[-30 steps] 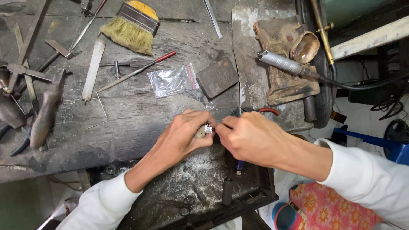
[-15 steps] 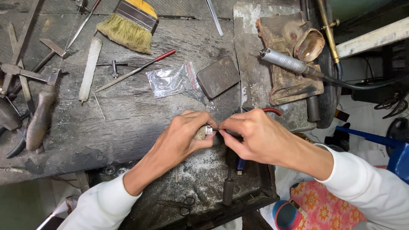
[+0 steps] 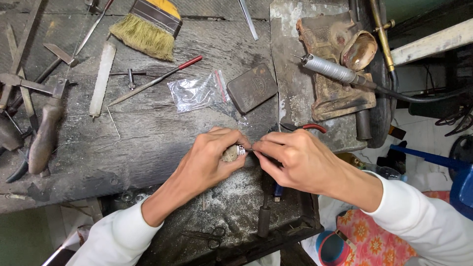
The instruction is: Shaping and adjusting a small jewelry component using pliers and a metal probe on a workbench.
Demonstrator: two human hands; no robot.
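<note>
Metal ring [image 3: 241, 150] pinched between two hands over dusty desk [image 3: 148, 138].
Head view: left hand [image 3: 209, 160] clenched on ring and small wooden peg; right hand [image 3: 290, 160], equally near, pinching thin tool lying left-right, tip touching ring from right.

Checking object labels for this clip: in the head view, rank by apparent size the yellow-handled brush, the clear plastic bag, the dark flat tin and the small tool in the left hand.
1. brush, partly cut off at the frame's top edge
2-3. plastic bag and tin: too alike to rank
4. small tool, mostly hidden by the left hand
</note>
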